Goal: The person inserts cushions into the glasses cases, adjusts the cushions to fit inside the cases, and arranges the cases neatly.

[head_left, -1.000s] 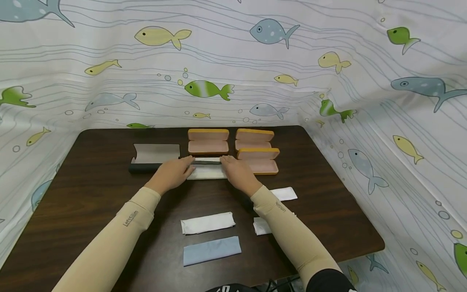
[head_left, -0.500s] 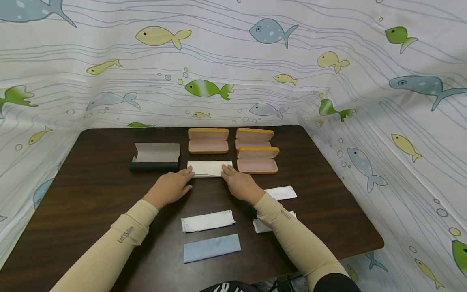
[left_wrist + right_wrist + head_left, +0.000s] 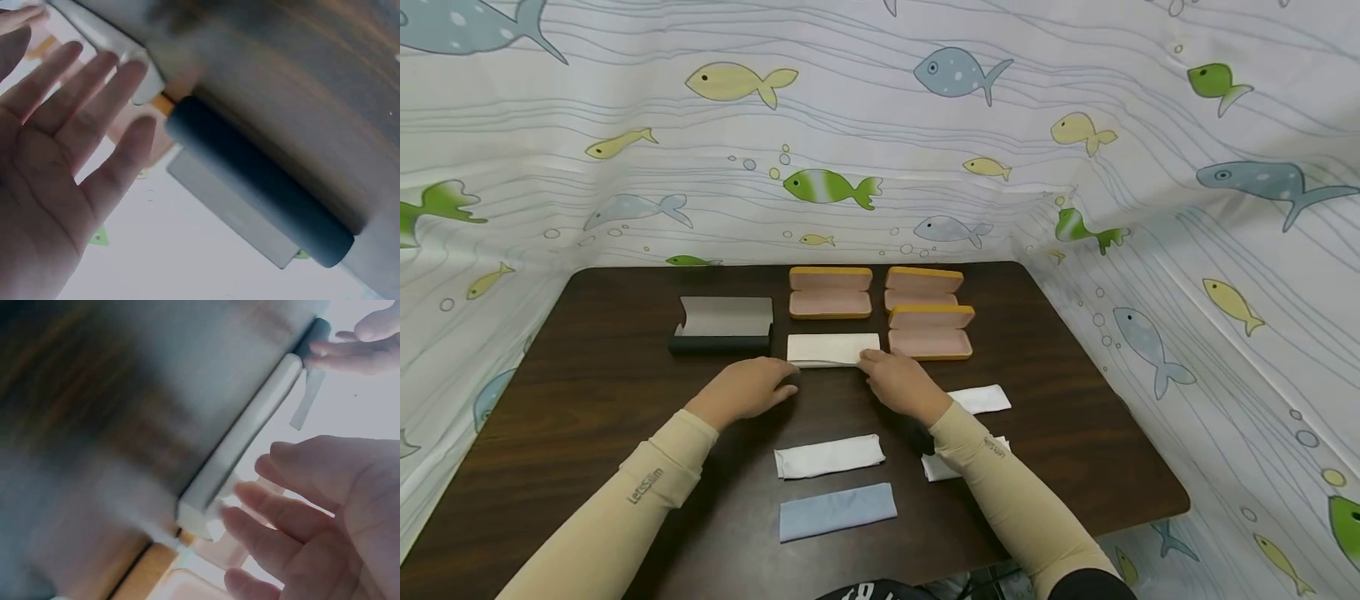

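The white case (image 3: 832, 347) lies near the middle of the head view, on the brown table (image 3: 587, 417). Its long side runs left to right, almost level (in the right wrist view it slants up to the right). The left hand (image 3: 741, 390) is loose and grips nothing, just by the case's lower left corner; I can't tell if it touches. The right hand (image 3: 904, 387) is loose too, fingertips at the lower right corner. The black case (image 3: 720, 344) stands open, upper left of the white one. A white cloth (image 3: 830, 457) lies below.
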A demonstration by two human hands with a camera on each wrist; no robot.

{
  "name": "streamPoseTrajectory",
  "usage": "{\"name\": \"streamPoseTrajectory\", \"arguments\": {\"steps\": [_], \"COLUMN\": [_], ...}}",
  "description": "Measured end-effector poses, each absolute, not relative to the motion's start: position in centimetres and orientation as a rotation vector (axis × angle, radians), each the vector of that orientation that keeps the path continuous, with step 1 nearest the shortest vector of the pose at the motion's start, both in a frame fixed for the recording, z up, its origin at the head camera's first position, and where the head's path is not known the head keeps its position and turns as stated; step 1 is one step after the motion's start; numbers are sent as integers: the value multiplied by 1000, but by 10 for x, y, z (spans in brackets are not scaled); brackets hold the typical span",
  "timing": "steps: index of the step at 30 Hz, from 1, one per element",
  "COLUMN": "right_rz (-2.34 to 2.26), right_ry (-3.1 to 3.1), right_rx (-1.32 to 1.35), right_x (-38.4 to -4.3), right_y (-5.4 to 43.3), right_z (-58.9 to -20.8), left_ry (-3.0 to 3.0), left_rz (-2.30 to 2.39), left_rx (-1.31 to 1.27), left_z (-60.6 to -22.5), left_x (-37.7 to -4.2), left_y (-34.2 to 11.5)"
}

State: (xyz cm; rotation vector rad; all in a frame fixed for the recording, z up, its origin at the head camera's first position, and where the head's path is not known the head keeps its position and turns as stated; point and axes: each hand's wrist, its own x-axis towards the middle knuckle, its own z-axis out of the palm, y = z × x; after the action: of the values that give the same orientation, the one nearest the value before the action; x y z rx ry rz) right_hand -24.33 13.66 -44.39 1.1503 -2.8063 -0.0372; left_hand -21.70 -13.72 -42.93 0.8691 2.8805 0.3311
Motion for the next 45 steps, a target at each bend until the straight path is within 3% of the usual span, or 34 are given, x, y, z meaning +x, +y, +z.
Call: {"name": "streamPoseTrajectory", "arguments": {"steps": [8,18,34,45], "right_rz": [178,107,22,365], "right_ry": [-3072,-3262,-3261,-3245], "right_rx": [1303,1260,1258,1449], "right_x": [-214,-196,-191,-199], "right_y": [129,120,119,129], "right_z": [-429,-431,-440,-431], "left_ry": [2722,2649,2648,2474], "left_rz": [418,444,446,688], "left_rx": [889,805,862,1027], "left_z": [-426,-430,-441,-442], "left_x": [-188,-162,-157,-173], "left_y": [-132,-122,-126,-134]}}
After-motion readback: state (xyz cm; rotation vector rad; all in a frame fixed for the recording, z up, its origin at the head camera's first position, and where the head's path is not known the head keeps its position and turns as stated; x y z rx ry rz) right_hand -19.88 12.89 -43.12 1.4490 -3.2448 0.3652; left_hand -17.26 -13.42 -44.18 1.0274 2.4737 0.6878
